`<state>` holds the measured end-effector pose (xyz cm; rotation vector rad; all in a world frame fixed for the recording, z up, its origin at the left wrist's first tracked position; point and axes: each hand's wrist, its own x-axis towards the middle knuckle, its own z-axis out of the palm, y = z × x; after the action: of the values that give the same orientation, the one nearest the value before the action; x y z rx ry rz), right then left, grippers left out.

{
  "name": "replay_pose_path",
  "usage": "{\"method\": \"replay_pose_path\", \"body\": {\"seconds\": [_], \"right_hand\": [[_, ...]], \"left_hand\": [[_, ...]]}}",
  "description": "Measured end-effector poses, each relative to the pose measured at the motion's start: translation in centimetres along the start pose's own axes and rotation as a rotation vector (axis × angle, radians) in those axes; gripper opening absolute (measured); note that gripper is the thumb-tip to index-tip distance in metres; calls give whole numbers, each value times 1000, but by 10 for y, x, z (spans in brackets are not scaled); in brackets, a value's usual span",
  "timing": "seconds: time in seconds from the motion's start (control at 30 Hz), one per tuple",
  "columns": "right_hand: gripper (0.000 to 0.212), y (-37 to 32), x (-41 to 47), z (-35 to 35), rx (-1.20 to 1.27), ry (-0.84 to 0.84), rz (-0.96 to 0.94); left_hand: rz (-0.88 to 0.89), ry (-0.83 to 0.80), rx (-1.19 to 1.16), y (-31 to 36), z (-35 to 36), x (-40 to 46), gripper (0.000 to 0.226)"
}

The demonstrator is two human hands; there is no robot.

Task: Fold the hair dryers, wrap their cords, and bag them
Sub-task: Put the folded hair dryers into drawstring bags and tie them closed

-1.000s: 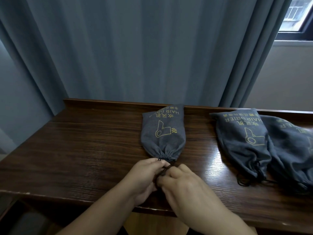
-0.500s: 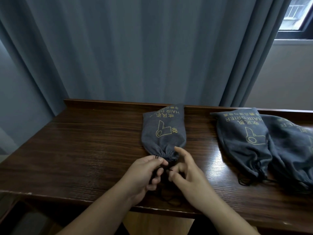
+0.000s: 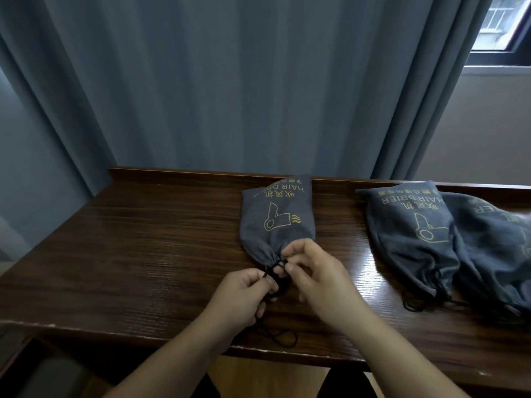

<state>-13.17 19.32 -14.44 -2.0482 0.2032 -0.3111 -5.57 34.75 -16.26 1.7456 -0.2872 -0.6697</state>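
Head view, looking down over a dark brown wood-grain desk (image 3: pixel 129 254) with a low raised lip along its far edge, set against long grey-blue curtains (image 3: pixel 230 81). Near the middle of the desk lies a grey fabric drawstring bag printed in yellow with a hair dryer outline and the words HAIR DRIER (image 3: pixel 277 219); its bottom end points toward the curtains and leans on the lip, and its gathered neck points toward the person. The neck is cinched tight and the bag looks full, though what is inside cannot be seen.

Both hands meet just at that neck. The left hand (image 3: pixel 244 297) has its fingers curled, pinching the thin black drawstring cord (image 3: pixel 280 337) close to the bag's mouth. The right hand (image 3: pixel 316 277) pinches the same cord between thumb and forefinger right beside the gathered fabric, its other fingers loosely bent above. The two hands are nearly touching. A slack loop of the cord trails from under the left hand toward the near edge of the desk and lies flat there.

Well apart to the right lie two more grey drawstring bags of the same print: a second bag (image 3: pixel 411 234) with its neck drawn and black cords spilling on the desk, and a third bag (image 3: pixel 494 254) beside it, partly tucked beneath the second one's edge and cut off by the frame. A window corner (image 3: pixel 502 24) shows at upper right.
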Motion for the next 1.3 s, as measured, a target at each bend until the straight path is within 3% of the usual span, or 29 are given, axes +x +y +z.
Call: {"method": "replay_pose_path", "body": {"seconds": [0.13, 0.2, 0.3, 0.4, 0.53, 0.77, 0.87, 0.97, 1.1, 1.23, 1.3], "right_hand": [[4, 3, 6, 5, -456, -21, -126], [19, 3, 6, 5, -581, -63, -222], [39, -2, 6, 4, -696, -156, -274], [24, -8, 7, 0, -719, -236, -278], [43, -11, 8, -8, -713, -335, -211], [46, -4, 5, -18, -520, -233, -296], [28, 11, -1, -21, -327, 42, -307], [28, 33, -5, -21, -252, 280, -56], [43, 40, -17, -11, -304, 179, 121], [96, 32, -22, 10, -6, 50, 161], [101, 27, -21, 17, 114, 37, 156]], "left_hand": [[28, 7, -30, 2, -2, -3, 35], [35, 27, -48, 4, -3, -4, 35], [22, 24, -66, 4, -3, -4, 30], [19, 30, -65, 7, 1, -4, 29], [19, 29, -40, 10, 1, -5, 28], [0, 24, -112, 10, -1, -2, 25], [-5, 13, -160, 10, -2, 0, 25], [-8, 20, -171, 10, -3, 2, 25], [-8, 16, -184, 12, 0, 3, 26], [-2, 4, -201, 15, 4, 2, 27], [3, 4, -203, 16, 5, 1, 26]]}}
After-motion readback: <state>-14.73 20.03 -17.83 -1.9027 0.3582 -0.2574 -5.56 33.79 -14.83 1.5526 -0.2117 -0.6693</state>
